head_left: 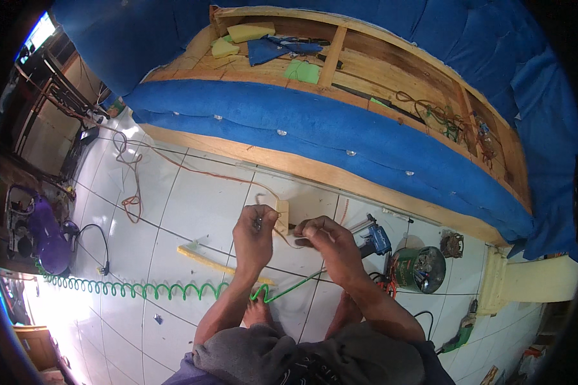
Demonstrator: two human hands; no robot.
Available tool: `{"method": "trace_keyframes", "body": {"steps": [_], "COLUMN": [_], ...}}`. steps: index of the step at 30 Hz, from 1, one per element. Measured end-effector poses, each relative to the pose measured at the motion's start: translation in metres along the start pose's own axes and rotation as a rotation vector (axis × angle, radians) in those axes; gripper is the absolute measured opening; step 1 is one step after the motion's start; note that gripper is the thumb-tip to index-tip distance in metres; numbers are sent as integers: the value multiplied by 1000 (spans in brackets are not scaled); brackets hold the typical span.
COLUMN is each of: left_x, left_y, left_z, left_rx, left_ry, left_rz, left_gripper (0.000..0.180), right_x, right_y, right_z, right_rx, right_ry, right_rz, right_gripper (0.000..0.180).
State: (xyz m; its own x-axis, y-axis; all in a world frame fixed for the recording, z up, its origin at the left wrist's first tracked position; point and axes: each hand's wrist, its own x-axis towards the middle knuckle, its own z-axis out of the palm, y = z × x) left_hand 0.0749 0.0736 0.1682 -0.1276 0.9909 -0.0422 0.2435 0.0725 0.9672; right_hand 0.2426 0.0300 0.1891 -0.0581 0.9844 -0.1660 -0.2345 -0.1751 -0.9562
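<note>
My left hand is raised over the tiled floor with its fingers pinched together. Something small and shiny shows at its fingertips, too small to name. A short way to the right, my right hand is also closed in a pinch, and what it holds, if anything, cannot be made out. Behind and between the hands lies a pale oblong block, with an orange-brown cord running up to it. Beyond stands a blue upholstered sofa frame with shiny buttons along its padded front.
A green coiled air hose crosses the floor. A yellow foam strip lies near my feet. To the right are a blue air stapler, a green can and a green power tool. Foam and blue fabric scraps lie inside the sofa frame.
</note>
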Motion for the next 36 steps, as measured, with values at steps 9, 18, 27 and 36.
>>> {"method": "trace_keyframes", "body": {"steps": [9, 18, 27, 36], "left_x": [10, 61, 48, 19], "left_y": [-2, -27, -26, 2], "left_z": [-12, -55, -61, -32], "left_rx": [-543, -271, -198, 42], "left_ry": [-276, 249, -38, -102], "left_rz": [-184, 13, -55, -2], "left_gripper": [24, 20, 24, 19], "right_x": [-10, -33, -25, -21], "right_y": [-18, -13, -40, -67], "right_z": [-27, -76, -114, -33], "right_rx": [163, 261, 572, -1106], "right_ry": [-241, -326, 120, 414], "right_rz": [60, 188, -258, -735], "right_gripper": [30, 35, 19, 54]}}
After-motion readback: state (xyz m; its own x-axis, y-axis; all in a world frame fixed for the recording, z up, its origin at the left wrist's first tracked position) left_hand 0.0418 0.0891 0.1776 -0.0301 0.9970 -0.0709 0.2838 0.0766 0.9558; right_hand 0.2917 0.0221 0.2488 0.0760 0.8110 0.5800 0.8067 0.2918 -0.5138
